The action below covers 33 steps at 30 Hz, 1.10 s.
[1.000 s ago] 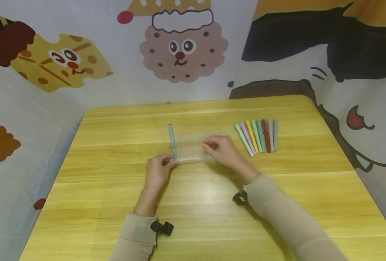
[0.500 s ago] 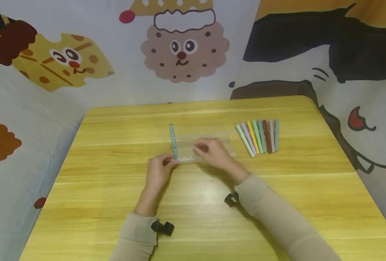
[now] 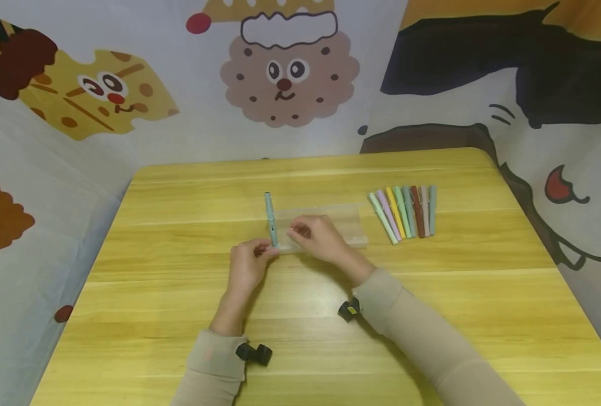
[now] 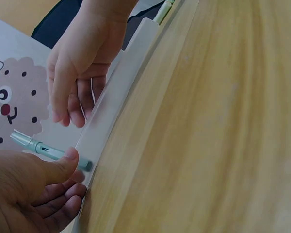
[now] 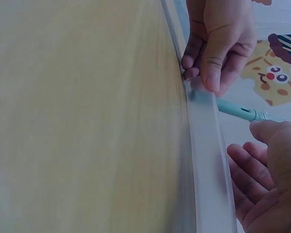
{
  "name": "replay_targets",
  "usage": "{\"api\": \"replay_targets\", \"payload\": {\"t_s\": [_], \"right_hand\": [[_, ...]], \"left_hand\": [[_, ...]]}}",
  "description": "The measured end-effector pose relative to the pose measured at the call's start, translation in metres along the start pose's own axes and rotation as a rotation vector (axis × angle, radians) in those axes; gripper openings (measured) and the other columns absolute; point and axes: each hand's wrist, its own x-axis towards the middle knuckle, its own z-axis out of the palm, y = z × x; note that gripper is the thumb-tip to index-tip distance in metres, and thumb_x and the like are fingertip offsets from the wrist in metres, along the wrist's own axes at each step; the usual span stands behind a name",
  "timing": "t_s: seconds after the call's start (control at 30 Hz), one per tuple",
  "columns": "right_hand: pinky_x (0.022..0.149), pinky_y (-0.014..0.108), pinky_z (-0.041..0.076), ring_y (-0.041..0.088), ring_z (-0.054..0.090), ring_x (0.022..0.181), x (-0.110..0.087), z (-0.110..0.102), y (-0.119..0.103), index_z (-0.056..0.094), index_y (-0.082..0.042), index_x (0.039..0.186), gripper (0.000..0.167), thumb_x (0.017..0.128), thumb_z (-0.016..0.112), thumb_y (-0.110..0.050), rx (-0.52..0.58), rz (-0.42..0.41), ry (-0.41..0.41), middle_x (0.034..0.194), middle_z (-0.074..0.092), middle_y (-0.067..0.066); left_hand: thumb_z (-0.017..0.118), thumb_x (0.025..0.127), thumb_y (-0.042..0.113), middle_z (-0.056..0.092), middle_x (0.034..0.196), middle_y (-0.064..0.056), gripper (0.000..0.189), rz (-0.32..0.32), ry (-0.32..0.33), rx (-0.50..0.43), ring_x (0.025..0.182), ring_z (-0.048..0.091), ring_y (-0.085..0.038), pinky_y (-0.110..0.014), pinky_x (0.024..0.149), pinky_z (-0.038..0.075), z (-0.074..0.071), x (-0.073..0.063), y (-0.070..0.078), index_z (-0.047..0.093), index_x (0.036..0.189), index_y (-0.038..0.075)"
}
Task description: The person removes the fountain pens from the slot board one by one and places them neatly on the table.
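A clear plastic pen stand sits mid-table, its pale front strip facing me. One teal pen leans upright in its left end, lower tip behind the strip. My left hand pinches that left end, thumb beside the pen's base in the left wrist view. Over the stand is my right hand, just right of the pen. Its fingers hang loosely curled, and I see nothing in them. In the right wrist view, the right thumb appears near the teal pen; contact is unclear.
Several capped pens lie fanned side by side right of the stand, in green, lilac, yellow, brown, pinkish and grey-blue. The wood-grain table meets a cartoon-printed cloth at its back edge.
My right hand has moved left along the stand, from its right part towards the teal pen. The left hand and the pen have stayed in place.
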Motion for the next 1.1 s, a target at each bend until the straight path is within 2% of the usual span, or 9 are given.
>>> {"api": "replay_targets", "payload": {"t_s": [0.53, 0.73, 0.9, 1.1], "right_hand": [[0.078, 0.021, 0.058, 0.016, 0.070, 0.084, 0.020, 0.017, -0.009, 0.073, -0.003, 0.106, 0.015, 0.098, 0.069, -0.015, 0.024, 0.052, -0.027, 0.096, 0.075, 0.008], [0.079, 0.022, 0.058, 0.016, 0.071, 0.086, 0.026, 0.024, -0.009, 0.073, -0.003, 0.104, 0.014, 0.098, 0.070, -0.015, 0.069, 0.085, -0.053, 0.095, 0.075, 0.007], [0.079, 0.023, 0.059, 0.015, 0.071, 0.084, 0.028, 0.029, -0.009, 0.072, -0.004, 0.098, 0.010, 0.099, 0.069, -0.014, 0.113, 0.114, -0.075, 0.092, 0.075, 0.006], [0.076, 0.023, 0.058, 0.013, 0.069, 0.080, 0.028, 0.030, -0.010, 0.071, -0.005, 0.095, 0.010, 0.099, 0.068, -0.014, 0.144, 0.117, -0.066, 0.089, 0.074, 0.006]], "left_hand": [[0.081, 0.084, 0.009, 0.076, 0.086, -0.012, 0.019, 0.024, -0.011, -0.006, 0.076, 0.073, -0.023, -0.034, 0.071, 0.062, -0.003, 0.000, 0.002, 0.076, 0.099, -0.003], [0.081, 0.084, 0.008, 0.075, 0.086, -0.012, 0.019, 0.031, -0.015, -0.007, 0.076, 0.073, -0.023, -0.033, 0.070, 0.063, -0.003, 0.001, 0.001, 0.076, 0.099, -0.003], [0.081, 0.084, 0.008, 0.075, 0.085, -0.011, 0.020, 0.031, -0.015, -0.004, 0.077, 0.073, -0.023, -0.033, 0.071, 0.063, -0.002, 0.001, 0.000, 0.076, 0.099, -0.003], [0.081, 0.084, 0.009, 0.076, 0.085, -0.011, 0.020, 0.026, -0.014, -0.009, 0.077, 0.074, -0.024, -0.035, 0.071, 0.063, -0.002, 0.000, -0.001, 0.076, 0.099, -0.003]]}}
